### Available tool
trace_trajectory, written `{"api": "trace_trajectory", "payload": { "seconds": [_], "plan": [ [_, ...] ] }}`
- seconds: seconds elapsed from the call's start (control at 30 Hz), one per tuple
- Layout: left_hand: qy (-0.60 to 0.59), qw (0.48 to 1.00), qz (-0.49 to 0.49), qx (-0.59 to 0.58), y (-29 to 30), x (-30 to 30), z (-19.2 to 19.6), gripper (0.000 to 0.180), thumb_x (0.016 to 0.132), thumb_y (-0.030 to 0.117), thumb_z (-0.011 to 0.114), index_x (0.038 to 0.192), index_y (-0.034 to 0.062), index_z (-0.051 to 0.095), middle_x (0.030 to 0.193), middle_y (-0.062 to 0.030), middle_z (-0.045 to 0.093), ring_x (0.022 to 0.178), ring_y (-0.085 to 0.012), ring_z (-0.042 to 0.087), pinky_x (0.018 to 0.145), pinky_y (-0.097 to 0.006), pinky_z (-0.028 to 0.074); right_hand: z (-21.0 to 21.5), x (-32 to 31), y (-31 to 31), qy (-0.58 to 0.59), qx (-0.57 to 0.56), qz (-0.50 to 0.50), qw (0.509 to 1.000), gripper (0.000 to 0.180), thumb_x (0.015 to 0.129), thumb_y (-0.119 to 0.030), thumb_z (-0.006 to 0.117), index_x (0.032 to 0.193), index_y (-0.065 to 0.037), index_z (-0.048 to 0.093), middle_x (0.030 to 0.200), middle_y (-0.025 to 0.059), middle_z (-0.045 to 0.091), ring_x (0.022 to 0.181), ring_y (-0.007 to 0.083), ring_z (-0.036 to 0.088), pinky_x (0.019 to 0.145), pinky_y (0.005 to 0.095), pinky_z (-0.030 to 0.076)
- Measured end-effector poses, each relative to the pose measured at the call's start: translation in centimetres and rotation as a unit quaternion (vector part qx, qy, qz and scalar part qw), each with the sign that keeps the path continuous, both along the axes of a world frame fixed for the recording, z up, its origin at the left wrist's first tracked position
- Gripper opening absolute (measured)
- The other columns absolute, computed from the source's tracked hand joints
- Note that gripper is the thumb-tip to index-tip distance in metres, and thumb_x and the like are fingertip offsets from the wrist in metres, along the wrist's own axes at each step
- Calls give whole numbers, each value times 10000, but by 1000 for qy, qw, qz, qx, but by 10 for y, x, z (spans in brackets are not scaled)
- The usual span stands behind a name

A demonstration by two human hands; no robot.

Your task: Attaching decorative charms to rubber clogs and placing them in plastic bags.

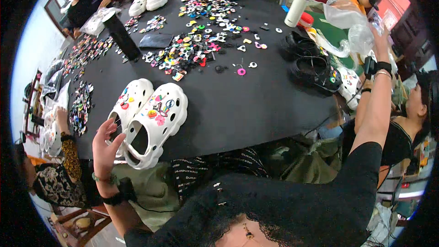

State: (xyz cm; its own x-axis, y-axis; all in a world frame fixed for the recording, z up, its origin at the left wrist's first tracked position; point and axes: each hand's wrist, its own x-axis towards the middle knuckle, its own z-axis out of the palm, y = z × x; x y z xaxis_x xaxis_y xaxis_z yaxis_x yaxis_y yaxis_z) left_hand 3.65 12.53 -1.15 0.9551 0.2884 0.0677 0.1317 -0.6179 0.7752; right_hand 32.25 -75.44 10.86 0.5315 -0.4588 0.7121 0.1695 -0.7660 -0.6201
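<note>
Left grip (106, 144) wide at 2 white clogs (155, 116); right grip (380, 36) by plastic bag (360, 40), hold unclear.

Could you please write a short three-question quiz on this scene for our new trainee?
1. What colour is the pair of shoes nearest the left hand?
2. True or false: the black shoes on the table are to the left of that hand.
3. Which small things lie heaped on the table?
A) pencils
B) colourful charms
C) spoons

Key:
1. White.
2. False; they are to its right.
3. B.
</note>
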Motion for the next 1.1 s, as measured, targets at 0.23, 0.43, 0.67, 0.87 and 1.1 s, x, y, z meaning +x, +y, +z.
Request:
{"api": "trace_trajectory", "payload": {
  "seconds": [0.23,0.43,0.67,0.87,1.1],
  "plan": [
    [14,995,-37,87,-10,11,2,499,778,181,818,1172,-67,639,1014,-162,714,918,-205,679,854,-331,538,-73,-6,55,188,-312,-28,931,474,893,-237,657,1308,-23,574,1367,221,553,1334,374,444,1133,436,320],
    [111,976,-21,188,-19,37,5,457,724,352,834,877,-46,669,789,-176,681,738,-272,677,676,-370,518,-126,-101,228,181,-200,237,933,487,936,-70,611,1409,-50,498,1409,131,546,1294,273,512,986,337,446],
    [52,975,-27,214,-18,45,-4,392,710,310,800,813,-36,648,732,-179,638,697,-317,639,655,-404,488,-161,-185,368,229,-164,372,884,202,881,-47,636,1081,-28,661,1414,187,537,1312,356,515,1092,418,406],
    [14,979,-41,201,-39,36,5,293,702,174,783,758,-24,573,647,-149,546,600,-285,545,584,-389,432,-170,-205,401,251,-138,417,863,193,881,-59,650,1071,-31,663,1405,188,541,1273,380,534,1049,437,438],
    [-17,985,-114,130,-84,39,7,292,709,151,769,847,-43,601,717,-174,592,665,-318,586,621,-394,447,-167,-217,415,231,-126,461,848,214,852,-29,669,1066,-32,658,1346,180,574,1248,374,540,1050,437,437]
  ]
}}
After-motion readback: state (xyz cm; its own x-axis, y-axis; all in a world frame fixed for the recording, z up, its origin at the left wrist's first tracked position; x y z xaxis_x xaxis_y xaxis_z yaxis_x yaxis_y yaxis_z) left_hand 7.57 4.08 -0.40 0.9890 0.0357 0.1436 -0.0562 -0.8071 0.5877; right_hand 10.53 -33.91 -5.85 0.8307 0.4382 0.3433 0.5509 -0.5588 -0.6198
